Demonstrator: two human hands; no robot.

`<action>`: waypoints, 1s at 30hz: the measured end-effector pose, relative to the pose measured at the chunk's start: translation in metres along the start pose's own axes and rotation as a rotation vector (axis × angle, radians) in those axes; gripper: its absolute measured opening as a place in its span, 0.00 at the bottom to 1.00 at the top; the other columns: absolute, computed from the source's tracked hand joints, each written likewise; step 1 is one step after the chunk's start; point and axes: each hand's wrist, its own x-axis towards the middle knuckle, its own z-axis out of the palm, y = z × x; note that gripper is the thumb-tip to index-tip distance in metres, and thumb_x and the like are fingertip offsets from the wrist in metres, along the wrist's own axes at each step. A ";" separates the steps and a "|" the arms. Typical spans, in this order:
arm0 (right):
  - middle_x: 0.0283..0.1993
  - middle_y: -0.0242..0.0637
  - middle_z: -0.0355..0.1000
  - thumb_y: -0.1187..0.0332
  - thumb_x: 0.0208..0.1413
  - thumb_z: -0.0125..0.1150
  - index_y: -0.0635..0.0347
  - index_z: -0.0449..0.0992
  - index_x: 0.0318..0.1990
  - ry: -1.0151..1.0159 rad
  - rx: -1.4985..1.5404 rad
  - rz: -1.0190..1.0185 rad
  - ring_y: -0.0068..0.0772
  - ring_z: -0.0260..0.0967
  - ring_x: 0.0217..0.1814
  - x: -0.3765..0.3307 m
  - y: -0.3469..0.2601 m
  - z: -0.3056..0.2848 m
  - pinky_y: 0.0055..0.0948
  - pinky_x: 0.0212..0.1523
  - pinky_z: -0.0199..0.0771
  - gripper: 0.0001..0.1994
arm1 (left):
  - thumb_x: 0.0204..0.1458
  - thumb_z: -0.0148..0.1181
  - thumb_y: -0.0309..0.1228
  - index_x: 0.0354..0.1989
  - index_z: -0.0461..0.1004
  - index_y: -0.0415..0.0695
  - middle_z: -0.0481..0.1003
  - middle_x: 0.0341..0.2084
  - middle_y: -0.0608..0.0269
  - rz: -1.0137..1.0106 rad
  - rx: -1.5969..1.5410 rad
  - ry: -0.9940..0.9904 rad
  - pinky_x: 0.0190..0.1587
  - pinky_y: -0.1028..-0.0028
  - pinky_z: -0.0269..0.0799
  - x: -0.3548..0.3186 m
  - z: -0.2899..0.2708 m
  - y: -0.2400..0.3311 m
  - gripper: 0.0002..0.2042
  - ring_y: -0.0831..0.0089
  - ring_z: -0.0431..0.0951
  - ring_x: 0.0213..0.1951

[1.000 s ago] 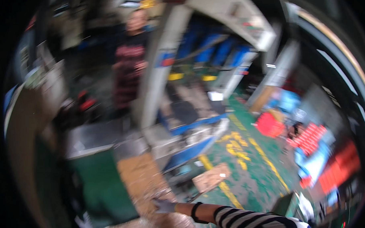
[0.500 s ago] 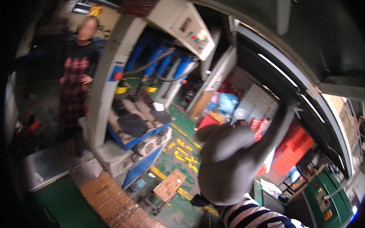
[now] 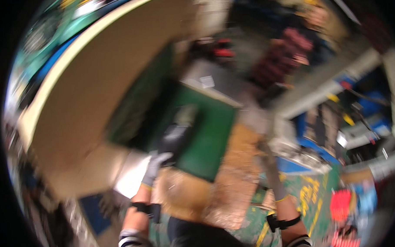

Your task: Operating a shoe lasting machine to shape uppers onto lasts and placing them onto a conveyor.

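Observation:
My left hand (image 3: 154,167), in a grey glove, is at the near end of a glossy black shoe-like object (image 3: 174,139). Its fingers appear closed on that end, though motion blurs them. The object has a paler far end and is over a green tabletop (image 3: 215,140); whether it rests there I cannot tell. My right hand (image 3: 267,160), also gloved in grey, is stretched forward beside a brown cardboard-covered surface (image 3: 230,183). Its fingers are smeared, and no held thing can be made out.
A tan curved panel (image 3: 88,101) rises at the left of the green top. A round tan seat-like pad (image 3: 182,191) is close before me. Beyond the table stands a person (image 3: 286,55). A machine with blue parts (image 3: 324,136) is at the right.
My view has swung left and down, bringing the table before me. The gloved arm that was raised close to the view is now lower, and both forearms show. The black object has come into view.

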 end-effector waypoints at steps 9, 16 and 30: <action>0.72 0.45 0.54 0.65 0.39 0.78 0.65 0.51 0.71 -1.139 0.255 -0.279 0.40 0.50 0.75 -0.015 -0.066 0.071 0.37 0.71 0.52 0.52 | 0.56 0.58 0.35 0.63 0.65 0.35 0.73 0.55 0.59 -0.217 -0.149 0.059 0.58 0.74 0.67 -0.289 0.074 -0.043 0.27 0.72 0.72 0.54; 0.65 0.42 0.62 0.74 0.44 0.73 0.65 0.52 0.70 -1.581 0.509 -0.095 0.31 0.60 0.66 -0.101 -0.131 0.158 0.31 0.67 0.59 0.45 | 0.57 0.53 0.30 0.51 0.76 0.37 0.79 0.43 0.59 -0.283 -0.503 0.575 0.47 0.68 0.73 -0.471 0.040 -0.126 0.16 0.68 0.79 0.42; 0.62 0.40 0.66 0.70 0.39 0.77 0.62 0.58 0.66 -1.909 0.454 -0.417 0.30 0.62 0.63 -0.265 -0.306 0.349 0.31 0.63 0.63 0.44 | 0.58 0.53 0.33 0.52 0.74 0.38 0.77 0.48 0.56 0.223 -0.681 1.057 0.57 0.66 0.69 -0.665 -0.057 -0.128 0.17 0.67 0.76 0.49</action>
